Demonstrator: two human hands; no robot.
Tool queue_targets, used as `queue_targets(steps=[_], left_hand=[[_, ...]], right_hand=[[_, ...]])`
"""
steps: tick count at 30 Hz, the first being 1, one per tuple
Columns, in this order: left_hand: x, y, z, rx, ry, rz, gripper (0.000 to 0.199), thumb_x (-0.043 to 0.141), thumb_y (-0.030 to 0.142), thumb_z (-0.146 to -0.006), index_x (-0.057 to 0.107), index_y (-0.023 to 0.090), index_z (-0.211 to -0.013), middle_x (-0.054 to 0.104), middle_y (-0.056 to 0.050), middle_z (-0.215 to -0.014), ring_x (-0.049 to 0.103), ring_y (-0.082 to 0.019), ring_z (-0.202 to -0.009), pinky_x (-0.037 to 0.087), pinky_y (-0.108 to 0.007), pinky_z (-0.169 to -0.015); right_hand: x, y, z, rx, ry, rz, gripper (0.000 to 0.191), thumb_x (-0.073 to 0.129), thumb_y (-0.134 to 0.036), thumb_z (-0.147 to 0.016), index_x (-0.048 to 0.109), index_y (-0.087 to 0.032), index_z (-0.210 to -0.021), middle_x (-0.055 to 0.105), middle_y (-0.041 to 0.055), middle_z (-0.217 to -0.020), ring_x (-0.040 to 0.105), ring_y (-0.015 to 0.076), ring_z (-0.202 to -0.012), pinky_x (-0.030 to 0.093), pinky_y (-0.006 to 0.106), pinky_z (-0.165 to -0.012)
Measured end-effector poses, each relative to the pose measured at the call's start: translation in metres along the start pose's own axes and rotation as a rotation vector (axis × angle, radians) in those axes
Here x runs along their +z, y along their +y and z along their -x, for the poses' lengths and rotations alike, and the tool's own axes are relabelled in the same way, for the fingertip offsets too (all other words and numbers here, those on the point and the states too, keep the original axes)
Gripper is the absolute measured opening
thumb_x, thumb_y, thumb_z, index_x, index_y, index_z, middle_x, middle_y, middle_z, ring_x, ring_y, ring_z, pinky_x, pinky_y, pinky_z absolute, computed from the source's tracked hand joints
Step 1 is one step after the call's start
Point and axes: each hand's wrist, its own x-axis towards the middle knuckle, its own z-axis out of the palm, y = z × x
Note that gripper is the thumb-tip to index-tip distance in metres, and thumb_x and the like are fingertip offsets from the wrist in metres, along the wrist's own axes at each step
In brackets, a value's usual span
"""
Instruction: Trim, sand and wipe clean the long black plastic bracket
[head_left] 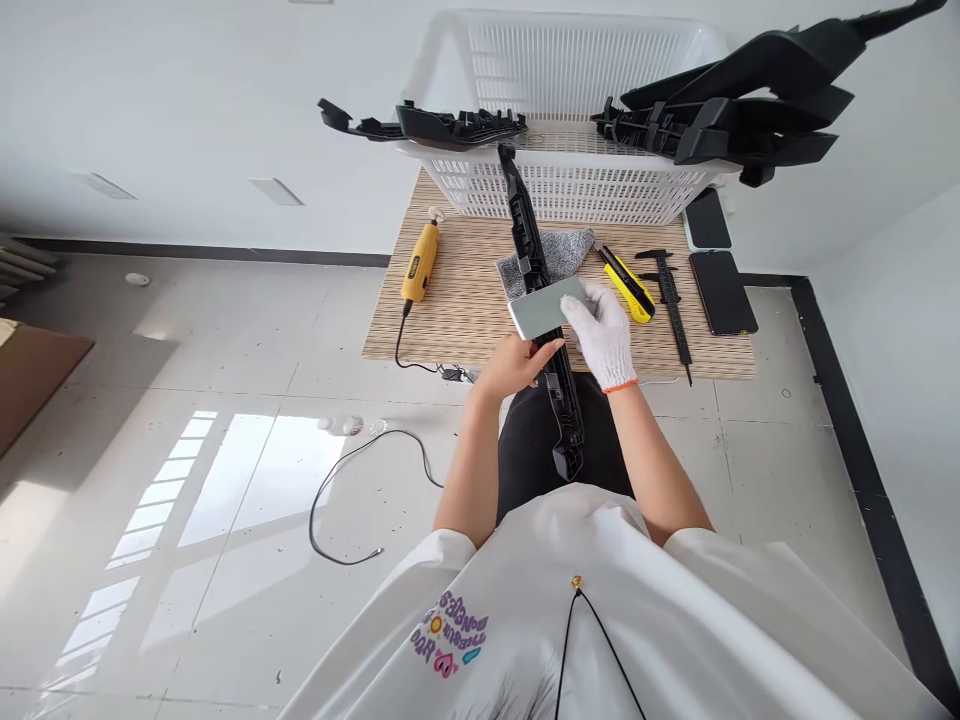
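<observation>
My bare left hand (517, 366) is wrapped round a long black plastic trim part (565, 400), thumb lying across it. The part slants from the basket's front down over my lap, its ribbed side showing. In my right hand (602, 330), which wears a white knitted glove with an orange cuff, is a flat pale grey rectangular block (546, 308) with a white edge. The block lies across the middle of the trim part and hides a stretch of it; whether they touch I cannot tell. A grey cloth (568, 250) is on the table behind the part.
On the wood-patterned table (472, 335) are a yellow rotary tool (421, 262) with a cord, a yellow utility knife (628, 285), a black caliper (670, 300) and two phones (723, 292). A white basket (555, 180) at the back holds more black parts (757, 100) jutting over its sides.
</observation>
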Motion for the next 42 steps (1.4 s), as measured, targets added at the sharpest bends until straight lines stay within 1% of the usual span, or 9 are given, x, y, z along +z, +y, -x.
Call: queue_targets(steps=[7, 10, 14, 18, 22, 26, 30, 34, 42], left_hand=[[-0.001, 0.001, 0.001, 0.005, -0.016, 0.009, 0.04, 0.052, 0.06, -0.091, 0.044, 0.023, -0.08, 0.037, 0.007, -0.049, 0.058, -0.016, -0.043, 0.038, -0.023, -0.037], [-0.001, 0.001, 0.001, 0.027, 0.001, 0.0, 0.036, 0.053, 0.056, -0.092, 0.045, 0.022, -0.081, 0.037, 0.007, -0.049, 0.056, -0.015, -0.041, 0.041, -0.023, -0.039], [-0.002, 0.001, 0.001, 0.01, 0.006, -0.015, 0.043, 0.052, 0.061, -0.091, 0.04, 0.023, -0.076, 0.042, 0.005, -0.051, 0.06, -0.015, -0.044, 0.037, -0.023, -0.039], [-0.004, 0.001, 0.001, -0.015, -0.018, -0.013, 0.054, 0.046, 0.066, -0.093, 0.029, 0.023, -0.065, 0.029, 0.005, -0.046, 0.062, -0.017, -0.044, 0.028, -0.023, -0.035], [-0.004, 0.002, 0.001, -0.004, -0.018, 0.052, 0.045, 0.047, 0.062, -0.094, 0.035, 0.023, -0.074, 0.04, 0.004, -0.053, 0.061, -0.016, -0.044, 0.035, -0.023, -0.035], [-0.005, 0.003, 0.0, -0.018, -0.039, 0.027, 0.047, 0.044, 0.061, -0.096, 0.033, 0.023, -0.071, 0.035, 0.005, -0.049, 0.061, -0.016, -0.043, 0.03, -0.022, -0.034], [-0.004, 0.002, 0.001, -0.004, -0.025, 0.059, 0.04, 0.047, 0.06, -0.096, 0.042, 0.022, -0.082, 0.049, 0.003, -0.057, 0.062, -0.015, -0.046, 0.037, -0.023, -0.036], [-0.003, 0.001, 0.001, -0.014, -0.021, 0.03, 0.048, 0.044, 0.064, -0.095, 0.038, 0.022, -0.072, 0.036, 0.005, -0.049, 0.06, -0.016, -0.043, 0.032, -0.023, -0.035], [-0.003, 0.0, 0.0, -0.017, -0.019, 0.039, 0.043, 0.045, 0.063, -0.095, 0.043, 0.022, -0.081, 0.042, 0.005, -0.052, 0.06, -0.015, -0.043, 0.038, -0.023, -0.036]], right_hand=[[0.0, -0.004, 0.003, 0.012, 0.055, -0.025, 0.046, 0.069, -0.049, -0.082, 0.066, -0.022, -0.12, 0.07, 0.0041, -0.098, 0.066, 0.0154, -0.086, 0.058, 0.028, -0.071], [-0.002, -0.008, 0.006, 0.05, -0.067, -0.013, 0.043, 0.075, -0.048, -0.077, 0.068, -0.023, -0.112, 0.069, 0.0021, -0.092, 0.062, 0.0122, -0.074, 0.052, 0.023, -0.056], [-0.003, -0.011, 0.006, 0.09, 0.07, -0.093, 0.04, 0.069, -0.05, -0.082, 0.066, -0.024, -0.112, 0.061, -0.0019, -0.079, 0.046, 0.0061, -0.053, 0.036, 0.02, -0.041], [-0.002, -0.011, 0.006, 0.083, 0.008, -0.027, 0.043, 0.074, -0.051, -0.078, 0.069, -0.023, -0.111, 0.062, -0.0004, -0.08, 0.052, 0.0087, -0.06, 0.043, 0.021, -0.046], [-0.002, -0.011, 0.006, 0.106, 0.075, -0.047, 0.046, 0.07, -0.053, -0.081, 0.067, -0.024, -0.117, 0.061, -0.0006, -0.078, 0.054, 0.0096, -0.061, 0.046, 0.022, -0.049], [-0.001, -0.011, 0.007, 0.064, 0.071, -0.033, 0.043, 0.073, -0.049, -0.079, 0.068, -0.024, -0.114, 0.063, 0.0005, -0.083, 0.06, 0.0113, -0.072, 0.051, 0.023, -0.058], [-0.001, -0.01, 0.006, 0.07, 0.113, -0.048, 0.043, 0.068, -0.052, -0.083, 0.065, -0.024, -0.116, 0.062, 0.0001, -0.081, 0.059, 0.0108, -0.067, 0.05, 0.023, -0.055], [-0.001, -0.008, 0.005, 0.065, 0.044, -0.014, 0.042, 0.071, -0.051, -0.08, 0.067, -0.024, -0.112, 0.062, 0.0008, -0.081, 0.058, 0.0117, -0.068, 0.049, 0.023, -0.053], [-0.001, -0.007, 0.003, 0.063, 0.069, -0.014, 0.041, 0.069, -0.051, -0.083, 0.066, -0.024, -0.112, 0.062, 0.0012, -0.083, 0.059, 0.0106, -0.067, 0.047, 0.022, -0.052]])
